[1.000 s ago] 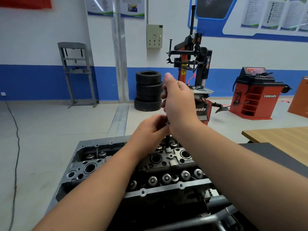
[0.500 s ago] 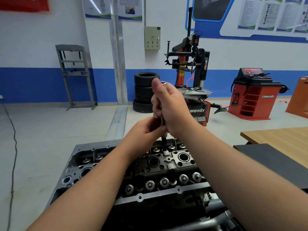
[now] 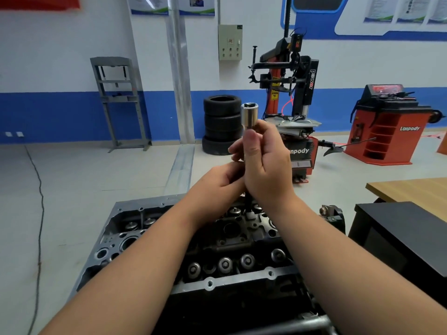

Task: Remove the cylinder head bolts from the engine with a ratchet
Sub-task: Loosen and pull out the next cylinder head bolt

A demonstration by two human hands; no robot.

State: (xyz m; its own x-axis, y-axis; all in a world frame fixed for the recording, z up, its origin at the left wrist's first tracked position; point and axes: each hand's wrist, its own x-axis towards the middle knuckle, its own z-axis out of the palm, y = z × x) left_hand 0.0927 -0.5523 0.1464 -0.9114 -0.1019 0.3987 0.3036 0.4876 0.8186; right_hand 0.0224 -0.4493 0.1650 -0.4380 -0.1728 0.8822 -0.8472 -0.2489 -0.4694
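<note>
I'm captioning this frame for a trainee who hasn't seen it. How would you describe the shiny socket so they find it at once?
Start at the grey engine at the bottom, and follow both forearms up to where the hands meet. The right hand grips a dark shaft, and the chrome socket caps its top, before the stacked tyres. It is the only bright, mirror-like cylinder there.

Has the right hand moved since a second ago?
Yes. The right hand has lifted the socket higher above the cylinder head, so the socket's top now shows against the tire stack.
</note>
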